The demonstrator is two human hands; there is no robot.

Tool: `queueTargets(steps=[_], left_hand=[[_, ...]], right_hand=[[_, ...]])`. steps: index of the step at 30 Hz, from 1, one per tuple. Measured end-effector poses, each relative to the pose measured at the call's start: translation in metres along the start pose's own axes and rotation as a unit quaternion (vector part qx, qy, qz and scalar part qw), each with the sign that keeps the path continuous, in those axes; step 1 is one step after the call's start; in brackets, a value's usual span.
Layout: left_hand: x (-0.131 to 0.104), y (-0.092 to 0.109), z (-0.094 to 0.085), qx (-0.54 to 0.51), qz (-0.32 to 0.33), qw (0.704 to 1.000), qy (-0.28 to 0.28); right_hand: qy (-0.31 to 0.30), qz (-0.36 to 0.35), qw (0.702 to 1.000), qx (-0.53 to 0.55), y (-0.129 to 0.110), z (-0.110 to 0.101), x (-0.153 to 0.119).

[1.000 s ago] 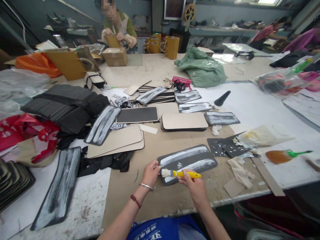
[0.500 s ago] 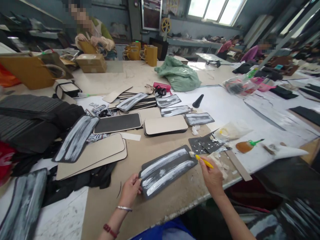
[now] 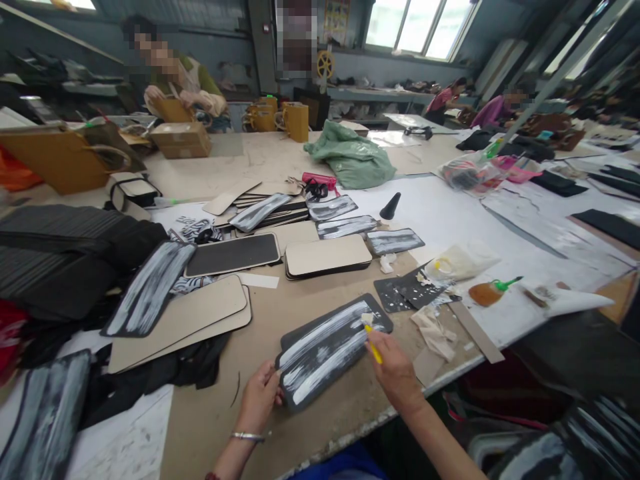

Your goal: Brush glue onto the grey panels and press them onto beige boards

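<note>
My left hand pinches the left end of a dark rounded panel that carries streaky white bands. A second dark sheet peeks out beneath its far edge. In my right hand is a yellow-handled brush, its pale tip over the right part of the panel. Whether the tip presses on the surface is hard to tell. Beyond that hand lie white-spattered dark sheets. A plastic bag with pale contents rests against them. Crumpled beige scraps lie nearer to my wrist.
Cream panels are stacked past the work. At left, more cream panels lie beside a white-streaked panel. An amber bottle with a green nozzle stands at right. The table's front edge runs close to me. Across the table, a person handles a tan bag.
My right hand has moved left with the brush, from the panel's right end in over its surface. My left hand keeps its hold. The view has shifted slightly.
</note>
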State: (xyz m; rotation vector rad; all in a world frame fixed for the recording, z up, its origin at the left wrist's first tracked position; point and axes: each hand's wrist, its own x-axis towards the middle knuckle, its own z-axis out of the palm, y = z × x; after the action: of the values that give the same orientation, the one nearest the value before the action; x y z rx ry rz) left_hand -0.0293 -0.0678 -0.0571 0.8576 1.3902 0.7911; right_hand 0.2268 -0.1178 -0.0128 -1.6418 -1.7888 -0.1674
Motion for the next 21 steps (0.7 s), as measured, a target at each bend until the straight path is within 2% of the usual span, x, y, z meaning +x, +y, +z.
queueTargets(steps=[3,5,7,9,12,14,16,18,21], left_hand=[[0.0,-0.003,0.0,-0.007,-0.004,1.0,0.011],[0.001,-0.007,0.0,-0.01,-0.001,1.0,0.014],[0.001,-0.01,0.0,-0.013,0.004,1.0,0.011],[0.001,-0.013,0.0,-0.016,0.006,1.0,0.013],[0.0,-0.014,0.001,-0.019,0.002,1.0,0.019],[-0.001,-0.012,0.002,-0.02,0.004,1.0,0.019],[-0.002,-0.01,0.003,-0.018,0.007,1.0,0.015],[-0.003,-0.007,0.004,-0.017,0.004,1.0,0.015],[-0.003,-0.006,0.005,-0.019,-0.004,1.0,0.018]], right_hand=[[-0.07,-0.02,0.993,0.091,-0.022,-0.003,-0.005],[-0.063,-0.008,0.99,0.127,-0.028,-0.007,-0.004],[-0.018,0.012,0.993,0.112,-0.02,-0.009,0.002],[0.014,0.023,0.997,0.076,-0.001,-0.005,0.011],[0.017,0.014,0.999,0.037,0.023,0.01,0.023],[0.007,0.003,0.999,0.032,0.024,0.022,0.026],[-0.016,-0.009,0.998,0.059,0.009,0.029,0.023],[-0.055,-0.021,0.99,0.128,-0.019,0.032,0.016],[-0.108,-0.001,0.959,0.262,-0.06,0.029,0.005]])
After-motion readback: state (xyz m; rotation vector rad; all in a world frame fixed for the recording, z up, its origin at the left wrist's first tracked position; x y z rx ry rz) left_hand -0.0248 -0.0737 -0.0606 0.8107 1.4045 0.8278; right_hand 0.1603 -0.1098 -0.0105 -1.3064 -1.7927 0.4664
